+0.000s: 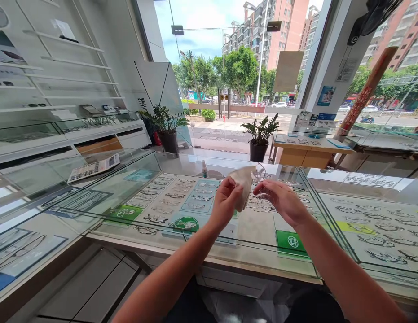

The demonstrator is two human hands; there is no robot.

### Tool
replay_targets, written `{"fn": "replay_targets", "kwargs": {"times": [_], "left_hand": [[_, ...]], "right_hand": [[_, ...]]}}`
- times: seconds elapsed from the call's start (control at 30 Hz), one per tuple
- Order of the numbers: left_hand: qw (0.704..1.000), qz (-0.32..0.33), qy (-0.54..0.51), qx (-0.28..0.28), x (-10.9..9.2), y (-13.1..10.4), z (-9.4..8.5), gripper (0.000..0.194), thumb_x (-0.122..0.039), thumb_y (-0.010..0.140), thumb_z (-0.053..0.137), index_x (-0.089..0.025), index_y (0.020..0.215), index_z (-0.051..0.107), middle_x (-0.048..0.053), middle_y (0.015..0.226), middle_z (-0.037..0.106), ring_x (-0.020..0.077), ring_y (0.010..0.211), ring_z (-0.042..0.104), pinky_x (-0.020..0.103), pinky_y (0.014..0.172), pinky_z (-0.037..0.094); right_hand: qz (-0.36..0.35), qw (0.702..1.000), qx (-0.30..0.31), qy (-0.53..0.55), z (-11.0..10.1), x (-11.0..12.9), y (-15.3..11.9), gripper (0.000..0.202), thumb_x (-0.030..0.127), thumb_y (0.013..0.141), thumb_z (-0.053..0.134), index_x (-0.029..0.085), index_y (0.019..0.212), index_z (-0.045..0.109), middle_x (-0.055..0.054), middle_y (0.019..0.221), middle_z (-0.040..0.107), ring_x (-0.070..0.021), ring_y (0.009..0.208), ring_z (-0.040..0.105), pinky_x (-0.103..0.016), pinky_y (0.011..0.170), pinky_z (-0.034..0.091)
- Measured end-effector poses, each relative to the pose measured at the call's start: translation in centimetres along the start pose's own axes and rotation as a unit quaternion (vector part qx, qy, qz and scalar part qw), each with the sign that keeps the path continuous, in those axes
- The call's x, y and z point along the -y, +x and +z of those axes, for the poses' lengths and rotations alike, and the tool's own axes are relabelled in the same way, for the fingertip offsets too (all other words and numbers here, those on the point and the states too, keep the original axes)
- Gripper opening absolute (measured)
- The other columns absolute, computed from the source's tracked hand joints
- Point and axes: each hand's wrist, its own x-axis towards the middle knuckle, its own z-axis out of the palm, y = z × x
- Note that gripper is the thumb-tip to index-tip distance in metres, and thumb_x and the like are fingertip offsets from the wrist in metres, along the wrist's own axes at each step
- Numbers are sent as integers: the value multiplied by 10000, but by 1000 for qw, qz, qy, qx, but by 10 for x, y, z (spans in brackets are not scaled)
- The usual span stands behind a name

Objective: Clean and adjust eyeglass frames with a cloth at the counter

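Note:
Above the glass display case, my left hand [228,197] grips a beige cloth [243,186] between thumb and fingers. To its right, my right hand [279,197] pinches a pair of clear glasses [260,171], with one lens showing above the fingertips and the other below them. The cloth's upper right edge meets the upper lens. Under the glass top [191,231], rows of eyeglass frames [200,197] lie on light trays. A small spray bottle [204,169] stands on the glass behind my left hand.
An open printed booklet [94,168] lies on the left counter. Potted plants [258,150] stand beyond the case, before the glass doors. A wooden table [306,150] is at the right. More glass cases adjoin both sides.

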Motion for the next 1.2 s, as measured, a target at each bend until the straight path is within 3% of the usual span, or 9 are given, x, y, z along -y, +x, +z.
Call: {"fn": "replay_targets", "kwargs": {"times": [0.13,0.23,0.33,0.57,0.83,0.93,1.0,1.1,1.2], "left_hand": [[990,101,88,49,6,14,8,377,-427,930,818,-223,812,524,-17,812,615,136,731,558,263,738,480],[975,123,165,88,5,27,6,272,-353,906,835,-218,841,607,77,1137,777,224,1000,704,355,976,518],[970,118,178,118,7,45,5,200,-339,901,838,-220,885,678,140,1386,765,311,1225,712,433,1119,472],[990,84,108,33,40,81,10,362,-415,863,890,-212,852,591,100,1115,816,224,977,760,377,941,572],[999,34,18,-3,55,82,7,565,-392,710,999,-216,946,517,4,1117,671,100,793,695,259,778,563],[1000,-20,10,-14,56,80,6,605,-449,693,1010,-214,1025,562,1,1019,691,117,801,689,251,769,547],[997,-67,20,9,56,78,5,575,-534,733,973,-195,1045,630,19,930,730,143,783,684,266,753,538],[990,-116,29,79,56,74,4,519,-660,818,866,-173,907,711,2,722,695,140,629,597,280,650,493],[982,-146,-4,118,55,72,4,494,-651,834,861,-167,873,765,-4,648,655,152,651,610,286,685,509]], "right_hand": [[-6,999,-11,31,0,-8,18,335,547,859,790,215,853,827,-76,947,786,-239,995,684,-396,974,522],[-7,999,-14,48,-3,-12,30,335,547,829,809,212,818,820,-71,909,776,-238,976,680,-400,979,514],[-8,998,-29,58,-8,-16,41,337,551,785,838,216,810,819,-63,885,766,-243,974,668,-411,999,501],[-6,999,-24,49,-17,-38,61,351,580,794,818,229,783,793,-62,873,760,-257,967,665,-426,1025,485],[-5,998,32,48,-21,-54,58,313,529,937,738,239,840,806,-52,914,753,-238,971,662,-396,1031,490],[-2,999,45,30,-21,-54,54,338,548,953,721,241,833,793,-58,914,749,-242,967,661,-396,1003,499],[-3,999,47,16,-21,-55,53,355,563,952,715,238,830,789,-62,924,747,-247,970,656,-401,994,505],[-2,999,47,13,-22,-57,52,343,545,950,725,234,822,795,-62,918,738,-248,978,650,-399,1004,502],[25,997,44,52,-20,-58,52,317,526,919,767,232,807,806,-57,880,726,-242,951,643,-383,966,509]]}}
